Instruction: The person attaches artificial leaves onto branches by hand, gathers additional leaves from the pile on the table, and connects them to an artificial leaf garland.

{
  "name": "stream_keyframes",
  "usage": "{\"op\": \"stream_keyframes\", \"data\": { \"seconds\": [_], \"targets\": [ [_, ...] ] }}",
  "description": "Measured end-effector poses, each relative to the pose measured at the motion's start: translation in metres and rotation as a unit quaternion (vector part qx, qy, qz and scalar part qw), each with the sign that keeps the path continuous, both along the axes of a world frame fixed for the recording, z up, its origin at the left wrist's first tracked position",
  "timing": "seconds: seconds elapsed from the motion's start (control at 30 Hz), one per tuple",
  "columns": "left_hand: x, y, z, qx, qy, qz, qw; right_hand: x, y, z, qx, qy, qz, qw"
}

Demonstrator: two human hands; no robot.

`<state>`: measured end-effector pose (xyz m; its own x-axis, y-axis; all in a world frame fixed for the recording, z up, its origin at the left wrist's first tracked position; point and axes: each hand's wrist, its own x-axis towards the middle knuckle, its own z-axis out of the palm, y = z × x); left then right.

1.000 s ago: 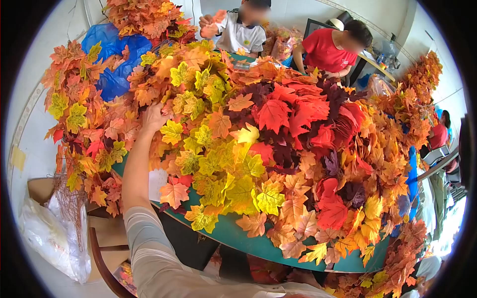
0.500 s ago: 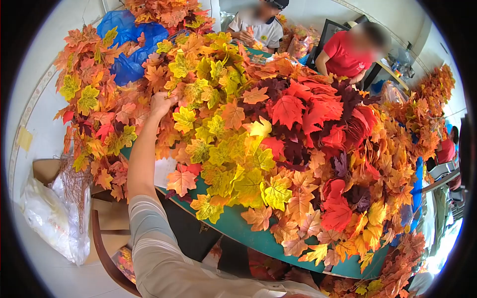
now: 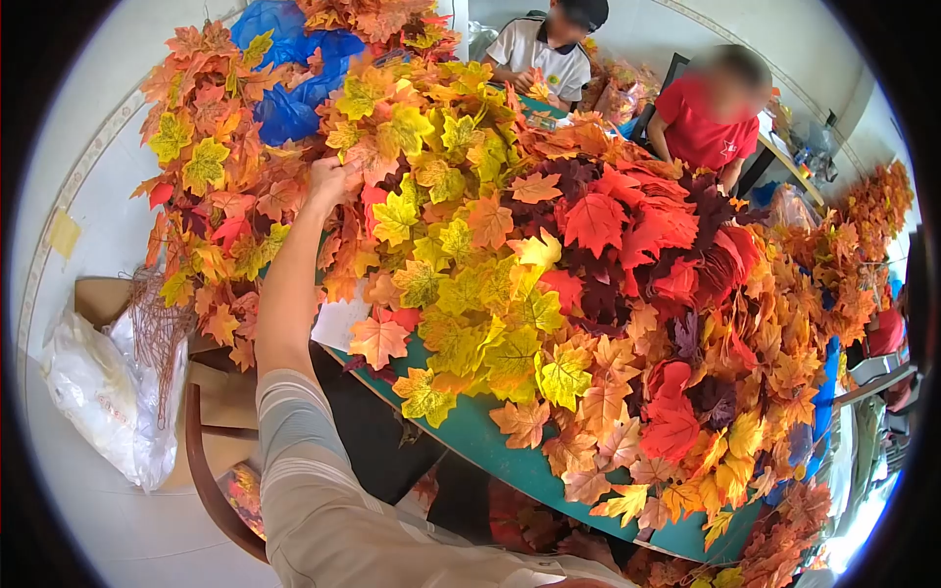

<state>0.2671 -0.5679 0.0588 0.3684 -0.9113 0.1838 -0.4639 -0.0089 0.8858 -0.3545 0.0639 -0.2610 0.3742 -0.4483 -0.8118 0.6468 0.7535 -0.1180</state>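
My left hand (image 3: 333, 182) reaches across the far left part of the heap, its fingers closed at the edge of a pale orange artificial maple leaf (image 3: 371, 157). The fingertips are partly hidden among the leaves. Right beside the hand lie yellow-green maple leaves (image 3: 396, 217) and a strip of orange ones. Stacked red maple leaves (image 3: 595, 221) and dark purple leaves (image 3: 549, 176) fill the middle of the heap. My right hand does not show.
The heap covers most of a green table (image 3: 470, 416). Blue plastic (image 3: 289, 113) lies at the back left. A white plastic bag (image 3: 93, 402) and thin brown stems (image 3: 162, 333) stand left, by a curved chair arm (image 3: 201, 470). Two people (image 3: 542, 49) sit at the far side.
My left hand has moved slightly up and farther into the heap, and the pale orange leaf now shows at its fingers. The whole view has shifted a little to the side.
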Motion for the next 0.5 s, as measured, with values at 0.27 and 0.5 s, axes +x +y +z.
{"op": "stream_keyframes", "data": {
  "seconds": [0.27,0.5],
  "targets": [
    [0.018,-0.004,0.004,-0.051,0.205,-0.016,0.977,0.008,-0.010,0.027,-0.068,0.110,0.098,0.987],
    [0.030,-0.021,-0.013,0.017,-0.036,-0.021,0.999,0.027,-0.029,0.068,-0.002,0.111,0.049,0.993]
  ]
}}
